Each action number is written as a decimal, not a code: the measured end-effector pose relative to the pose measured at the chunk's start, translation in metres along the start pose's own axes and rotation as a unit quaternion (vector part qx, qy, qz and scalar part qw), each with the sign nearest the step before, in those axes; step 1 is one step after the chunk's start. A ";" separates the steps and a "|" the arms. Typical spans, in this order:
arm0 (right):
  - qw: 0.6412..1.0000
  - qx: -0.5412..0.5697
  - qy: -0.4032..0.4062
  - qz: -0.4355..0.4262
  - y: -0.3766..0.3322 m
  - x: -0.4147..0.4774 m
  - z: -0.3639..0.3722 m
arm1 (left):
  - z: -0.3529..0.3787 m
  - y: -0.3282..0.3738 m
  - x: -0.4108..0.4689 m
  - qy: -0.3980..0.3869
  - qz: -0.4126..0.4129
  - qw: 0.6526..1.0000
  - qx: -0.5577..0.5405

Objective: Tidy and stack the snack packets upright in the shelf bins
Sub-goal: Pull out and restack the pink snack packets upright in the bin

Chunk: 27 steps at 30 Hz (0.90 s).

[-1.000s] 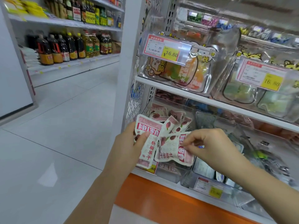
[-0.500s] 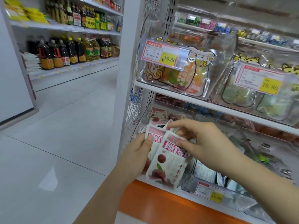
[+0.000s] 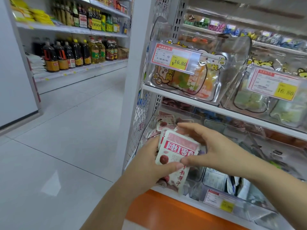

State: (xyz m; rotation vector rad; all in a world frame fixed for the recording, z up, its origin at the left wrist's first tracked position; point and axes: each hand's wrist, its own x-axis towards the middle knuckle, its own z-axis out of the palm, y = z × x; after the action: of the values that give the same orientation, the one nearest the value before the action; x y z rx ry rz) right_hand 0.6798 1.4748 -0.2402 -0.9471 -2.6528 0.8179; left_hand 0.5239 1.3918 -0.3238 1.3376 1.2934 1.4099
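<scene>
Your left hand (image 3: 149,165) grips a small stack of snack packets (image 3: 176,151) from the left, with the thumb laid across the front packet's lower half and the fingers curled behind. Your right hand (image 3: 214,151) holds the same stack from the right, thumb pressed on the front face and fingers curved over the top edge. The packets are flat, round-cornered pouches of glossy film, white with a red lettered band and printed red fruit. The stack stands roughly upright, slightly tilted, at the front of the clear plastic bin (image 3: 200,173) on the lower shelf. More of the same pouches (image 3: 166,121) lie loose and askew behind it in that bin. On the white shelf board (image 3: 182,98) above, a clear bear-printed bin (image 3: 214,90) holds orange and green packs, with a red-and-yellow price tag (image 3: 174,58) on its front.
</scene>
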 end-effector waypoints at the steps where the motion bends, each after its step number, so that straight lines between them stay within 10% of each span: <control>1: 0.999 0.044 -0.023 0.010 0.002 0.001 -0.002 | 0.000 0.002 0.000 0.012 0.011 1.000 0.003; 9: 0.982 0.127 -0.134 0.029 0.003 0.003 -0.013 | 0.001 0.011 0.008 0.030 0.027 0.999 -0.007; 21: 0.989 0.100 0.111 0.017 0.020 -0.010 -0.011 | 0.031 0.009 0.039 0.083 0.149 0.980 0.100; 27: 0.971 0.019 0.235 0.044 0.053 -0.038 -0.013 | 0.015 -0.016 0.046 0.040 0.000 0.967 0.251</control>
State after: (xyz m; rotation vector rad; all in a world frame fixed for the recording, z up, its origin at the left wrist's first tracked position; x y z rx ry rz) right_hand 0.7418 1.4904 -0.2601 -1.0969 -2.1949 0.5695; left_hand 0.5308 1.4411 -0.3320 1.6132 1.7860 1.1860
